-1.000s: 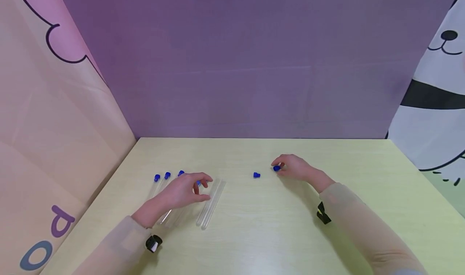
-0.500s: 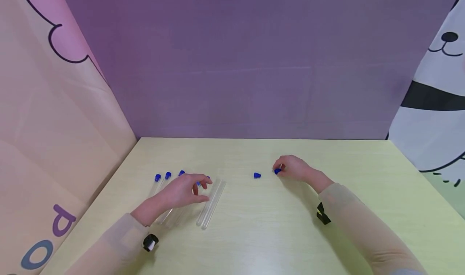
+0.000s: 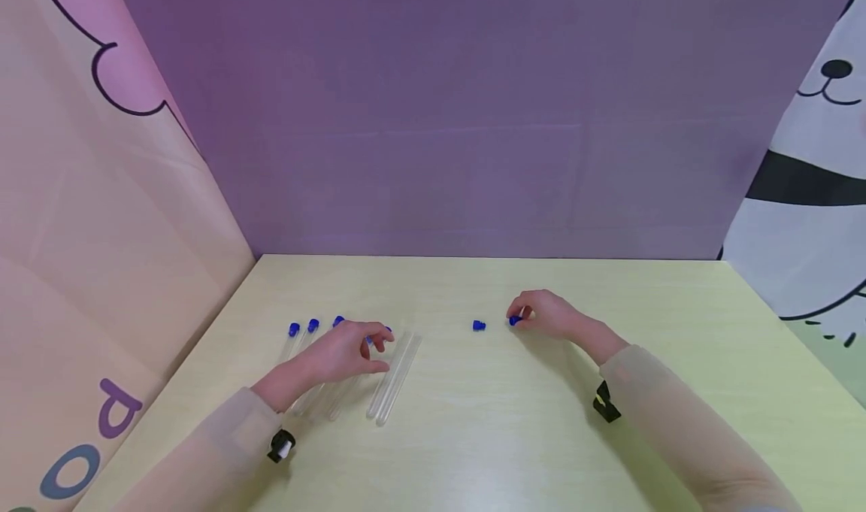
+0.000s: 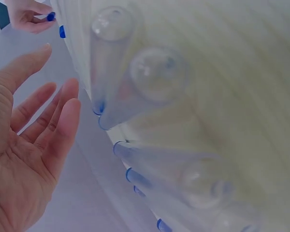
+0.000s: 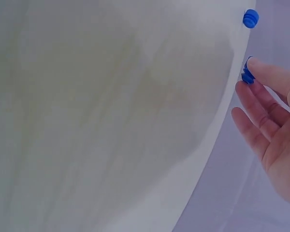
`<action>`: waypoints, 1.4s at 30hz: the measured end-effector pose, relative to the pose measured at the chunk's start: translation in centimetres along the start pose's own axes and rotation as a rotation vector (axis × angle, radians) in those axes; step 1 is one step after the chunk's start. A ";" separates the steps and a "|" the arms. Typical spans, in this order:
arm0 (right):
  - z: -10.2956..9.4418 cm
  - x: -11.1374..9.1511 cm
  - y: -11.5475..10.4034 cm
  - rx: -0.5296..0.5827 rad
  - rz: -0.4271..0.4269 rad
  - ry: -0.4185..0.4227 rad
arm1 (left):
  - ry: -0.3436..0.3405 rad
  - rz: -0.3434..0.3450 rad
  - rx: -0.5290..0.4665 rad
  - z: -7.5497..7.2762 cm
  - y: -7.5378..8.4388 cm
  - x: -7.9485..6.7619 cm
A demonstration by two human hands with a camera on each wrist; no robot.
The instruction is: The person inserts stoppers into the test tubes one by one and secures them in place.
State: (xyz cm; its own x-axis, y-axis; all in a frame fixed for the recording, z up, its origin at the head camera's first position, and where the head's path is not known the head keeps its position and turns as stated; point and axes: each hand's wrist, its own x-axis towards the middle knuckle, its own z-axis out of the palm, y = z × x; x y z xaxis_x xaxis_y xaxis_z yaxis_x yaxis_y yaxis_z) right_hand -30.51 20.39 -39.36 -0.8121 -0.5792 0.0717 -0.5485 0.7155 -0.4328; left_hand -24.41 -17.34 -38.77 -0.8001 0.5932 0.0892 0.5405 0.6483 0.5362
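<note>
My right hand [image 3: 551, 315] pinches a small blue stopper [image 5: 247, 75] between thumb and fingertips, close over the table at right of centre. A second blue stopper [image 3: 479, 325] lies on the table to its left. My left hand [image 3: 341, 350] hovers above a row of clear test tubes, thumb and fingers apart, with nothing between them. Two test tubes without stoppers [image 3: 395, 380] lie side by side just right of that hand. Several tubes with blue stoppers [image 3: 294, 330] lie left of and beneath it, partly hidden by the hand and wrist.
The pale wooden table [image 3: 609, 294] ends at a purple cloth backdrop [image 3: 433, 121]. A pink printed cloth [image 3: 122, 234] borders the left side, and a white cartoon-animal print [image 3: 805, 241] stands at the right. Black wrist bands sit under both sleeves.
My right hand has lowered slightly, and the stopper in it has turned a little and moved down toward the table. My left hand stays almost in place over the tubes.
</note>
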 end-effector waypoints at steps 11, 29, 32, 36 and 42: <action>-0.3 -2.4 0.4 0.105 -0.041 0.040 | -0.034 -0.030 -0.033 0.3 -0.5 0.6; -2.1 -7.6 -1.1 0.133 -0.098 0.084 | -0.061 -0.101 0.007 1.0 -0.2 1.6; -2.3 -8.3 -1.4 0.138 -0.100 0.093 | -0.053 -0.124 -0.008 1.1 -0.1 1.7; -2.3 -9.2 -1.6 0.147 -0.107 0.100 | -0.041 -0.136 -0.015 1.5 -0.2 1.9; -2.2 -10.4 -1.6 0.169 -0.121 0.125 | -0.034 -0.156 -0.029 1.7 -0.2 1.8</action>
State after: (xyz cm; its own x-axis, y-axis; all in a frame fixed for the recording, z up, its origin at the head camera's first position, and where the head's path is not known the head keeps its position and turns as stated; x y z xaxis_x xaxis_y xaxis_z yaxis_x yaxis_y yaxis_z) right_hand -21.61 26.12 -37.47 -0.7667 -0.5961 0.2384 -0.6106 0.5623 -0.5576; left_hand -25.53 -15.55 -40.13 -0.8640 0.5028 -0.0254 0.4024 0.7199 0.5655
